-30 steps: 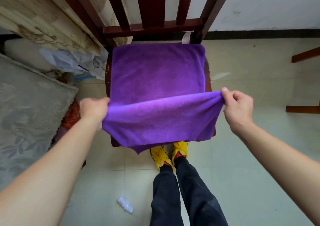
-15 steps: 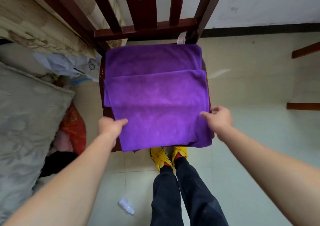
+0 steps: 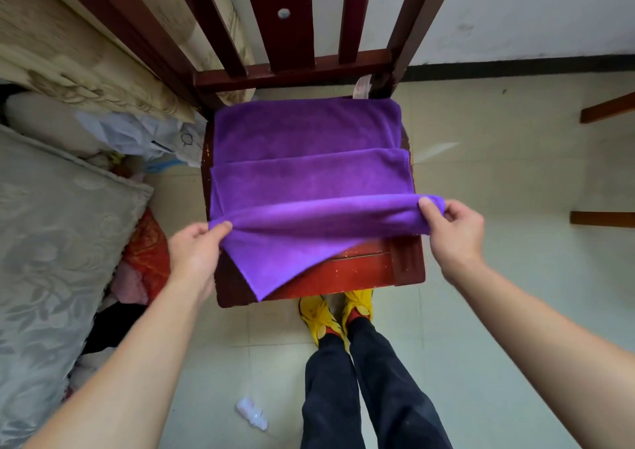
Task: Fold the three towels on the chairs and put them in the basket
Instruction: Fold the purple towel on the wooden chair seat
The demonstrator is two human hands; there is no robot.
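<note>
A purple towel (image 3: 305, 170) lies partly folded on the seat of a dark red wooden chair (image 3: 360, 270). My left hand (image 3: 194, 252) pinches the towel's near fold at its left end. My right hand (image 3: 453, 228) pinches the same fold at its right end. The near fold is lifted off the seat and a loose corner hangs down toward the seat's front left. The back part of the towel rests flat in two layers. No basket or other towels are visible.
A grey patterned cushion (image 3: 51, 242) and a pile of clothes (image 3: 137, 270) sit to the left. A small plastic bottle (image 3: 252, 412) lies on the tiled floor by my feet (image 3: 335, 314). Another chair's legs (image 3: 604, 218) show at the right edge.
The front edge was laid back onto the towel, making a first fold. Both hands then took the new near fold and lifted it off the seat, exposing the seat's front.
</note>
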